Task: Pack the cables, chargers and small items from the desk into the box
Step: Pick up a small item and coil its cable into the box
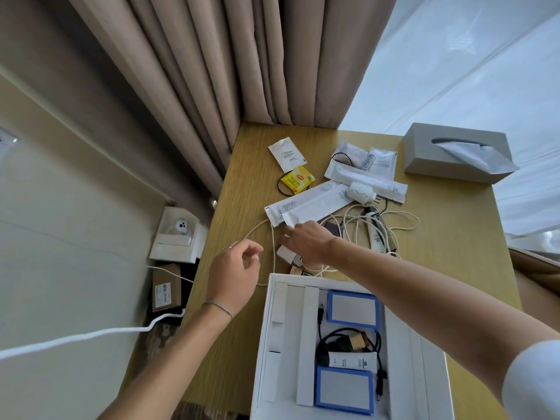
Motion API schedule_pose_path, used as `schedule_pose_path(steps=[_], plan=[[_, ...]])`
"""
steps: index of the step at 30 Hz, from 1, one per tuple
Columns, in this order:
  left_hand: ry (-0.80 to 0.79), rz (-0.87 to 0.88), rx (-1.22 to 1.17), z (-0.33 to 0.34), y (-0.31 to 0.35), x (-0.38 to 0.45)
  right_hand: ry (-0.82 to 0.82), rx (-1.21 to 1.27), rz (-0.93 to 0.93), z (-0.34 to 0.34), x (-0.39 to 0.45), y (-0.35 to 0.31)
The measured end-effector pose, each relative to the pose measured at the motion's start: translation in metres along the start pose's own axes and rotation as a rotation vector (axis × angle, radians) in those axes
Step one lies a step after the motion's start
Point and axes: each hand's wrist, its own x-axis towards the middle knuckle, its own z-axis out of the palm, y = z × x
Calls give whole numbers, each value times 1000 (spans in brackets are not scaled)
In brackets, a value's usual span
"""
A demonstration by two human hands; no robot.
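Both arms reach forward; left grip loosely curled, right grip palm down, fingers extended
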Motion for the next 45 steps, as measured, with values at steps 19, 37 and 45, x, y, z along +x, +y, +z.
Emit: schedule_pose_path(steps=[19,37,45], plan=[[-40,15,16,10,-10,11,101,-110,-79,20,-6,12],[-510,-228,-726,20,16,50,376,1367,347,-14,-47,7],[-538,-288,-916,23,19,48,368,1493,314,-20,-57,5]])
